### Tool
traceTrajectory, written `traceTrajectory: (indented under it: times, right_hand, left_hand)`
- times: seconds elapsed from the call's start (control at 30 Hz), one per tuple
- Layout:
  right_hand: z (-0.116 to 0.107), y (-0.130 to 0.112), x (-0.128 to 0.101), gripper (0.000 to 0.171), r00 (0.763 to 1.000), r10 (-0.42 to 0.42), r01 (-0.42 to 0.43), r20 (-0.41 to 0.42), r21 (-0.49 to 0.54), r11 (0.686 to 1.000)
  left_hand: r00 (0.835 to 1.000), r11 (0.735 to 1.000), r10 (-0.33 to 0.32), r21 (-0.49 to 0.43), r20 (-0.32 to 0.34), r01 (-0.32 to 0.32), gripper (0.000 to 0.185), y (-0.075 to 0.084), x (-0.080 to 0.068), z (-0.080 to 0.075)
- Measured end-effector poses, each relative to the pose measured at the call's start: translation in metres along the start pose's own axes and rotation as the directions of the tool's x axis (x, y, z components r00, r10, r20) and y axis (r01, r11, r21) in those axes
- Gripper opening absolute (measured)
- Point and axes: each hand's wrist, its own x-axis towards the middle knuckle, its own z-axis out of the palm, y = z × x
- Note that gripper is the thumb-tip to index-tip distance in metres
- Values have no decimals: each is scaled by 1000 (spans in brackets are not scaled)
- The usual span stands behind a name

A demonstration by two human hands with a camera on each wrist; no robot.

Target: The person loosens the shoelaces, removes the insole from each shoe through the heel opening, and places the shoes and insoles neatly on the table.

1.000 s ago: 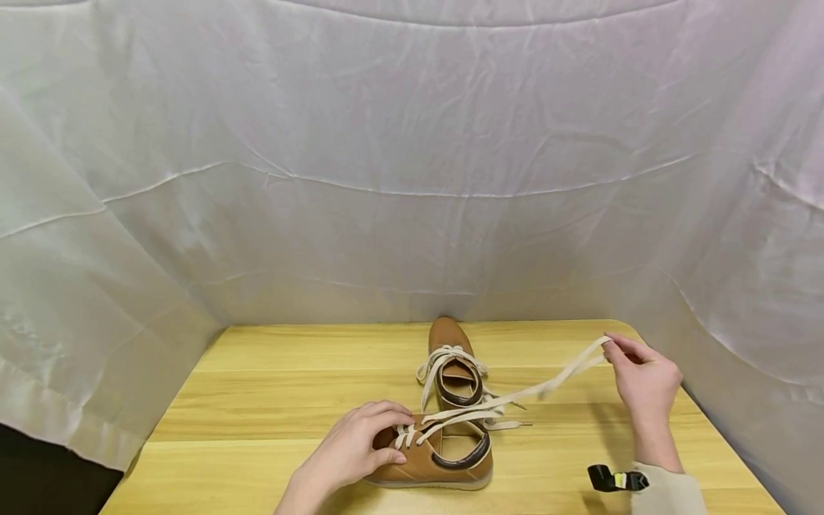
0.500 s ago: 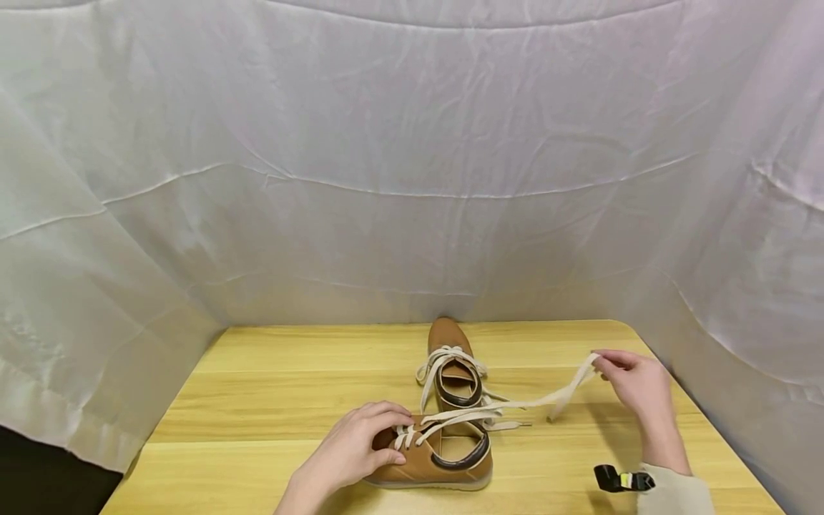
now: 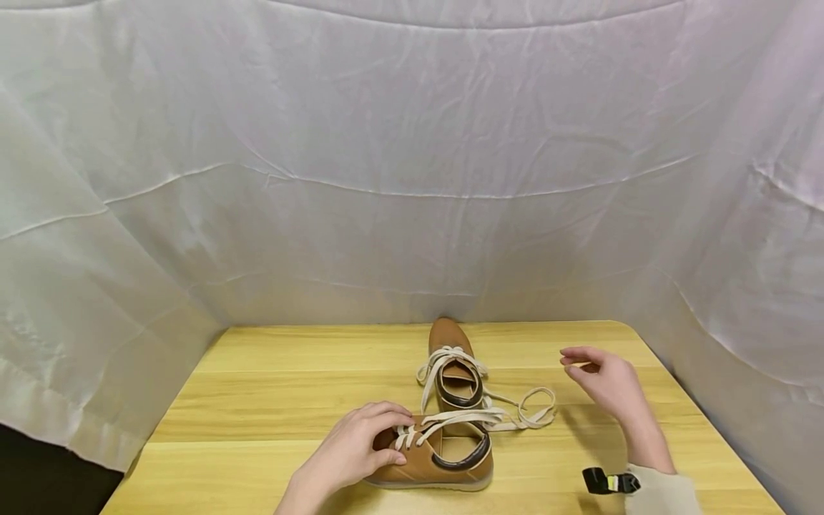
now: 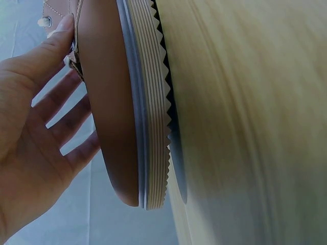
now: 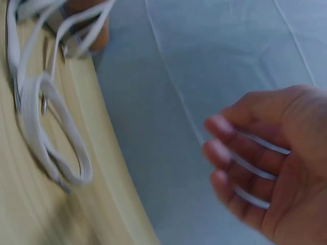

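Note:
A brown leather lace-up shoe [image 3: 458, 479] with a dark collar lies sideways across the near part of the table, toe to the left. Over its front my left hand [image 3: 354, 440] grips the upper, thumb on the near side and fingers on the far side. White laces [image 3: 460, 416] run from its eyelets to the right over the heel; beyond it, a loop of white lace [image 5: 66, 122] lies on the wood in the right wrist view. Held in the air right of that loop, my right hand [image 3: 605, 383] has loosely bent fingers with nothing between them.
A matching brown shoe [image 3: 444, 333] stands behind the near one, toe toward the back, its white laces tied loosely. Both rest on a pale wooden table [image 3: 283, 400]. Grey-white cloth [image 3: 412, 236] hangs behind and at both sides.
My right hand has let go of the laces it pinched and moved left. The laces, stretched out to the right before, have dropped into a loop on the table. My left hand stays put.

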Motion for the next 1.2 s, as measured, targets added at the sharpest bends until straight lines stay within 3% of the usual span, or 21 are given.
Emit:
traceTrajectory:
  times: [0.2,0.5,0.7,0.83,1.07,1.2]
  right_hand:
    - [17,-32,-1,21,986,-140,151,-90,124,981]
    - [54,-71,-7,16,952,-305,302,-28,251,920]
    - [76,-88,-14,18,913,-407,382,28,286,879]
    - [88,-97,-19,18,887,-453,412,92,290,864]
    - [107,-106,-26,21,818,-562,537,122,190,822]
    - [112,-108,-29,23,798,-585,564,144,166,809]
  left_hand:
    - [1000,1000,1,-5,-2,-1,50,0,0,0]
    - [1000,1000,-5,-4,6,5,50,-1,0,1]
    - [1000,1000,-11,-3,12,11,50,0,0,1]
    - [1000,1000,-5,-1,6,5,50,-1,0,1]
    - [1000,1000,10,-9,-1,-10,50,-2,1,1]
    - [1000,1000,8,-11,-1,-8,50,-1,0,1]
